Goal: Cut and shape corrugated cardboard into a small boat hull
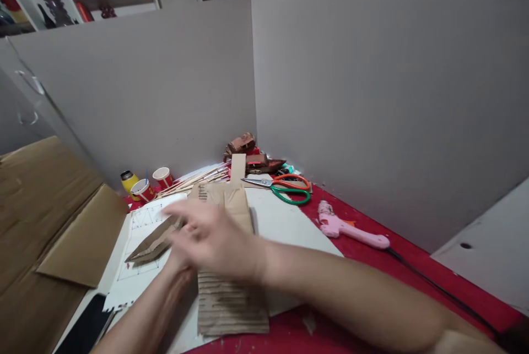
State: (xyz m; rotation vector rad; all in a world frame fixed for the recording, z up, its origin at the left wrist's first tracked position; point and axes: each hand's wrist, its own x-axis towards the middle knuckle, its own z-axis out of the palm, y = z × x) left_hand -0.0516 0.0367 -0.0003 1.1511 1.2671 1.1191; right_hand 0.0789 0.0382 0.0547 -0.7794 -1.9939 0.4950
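Note:
A pointed, boat-shaped piece of brown cardboard (pixel 152 245) is over the drawn paper sheet (pixel 142 271), its tip towards the left. Its right end disappears behind my hands. My right hand (pixel 215 241), blurred by motion, crosses over my left wrist, with its fingers apart and reaching left towards the cardboard piece. My left hand (pixel 182 257) is mostly covered by the right one, so its fingers and any grip on the piece are hidden. Under my right hand lies a strip of corrugated cardboard (pixel 231 304), ridged at its near end.
Scissors (pixel 285 186) with orange and green handles and a pink glue gun (pixel 351 230) lie to the right. Wooden sticks (pixel 194 179), two paper cups (pixel 163 177) and brown models (pixel 264 164) stand farther back. Large cardboard sheets (pixel 37 233) and a dark phone-like object (pixel 85 326) are left.

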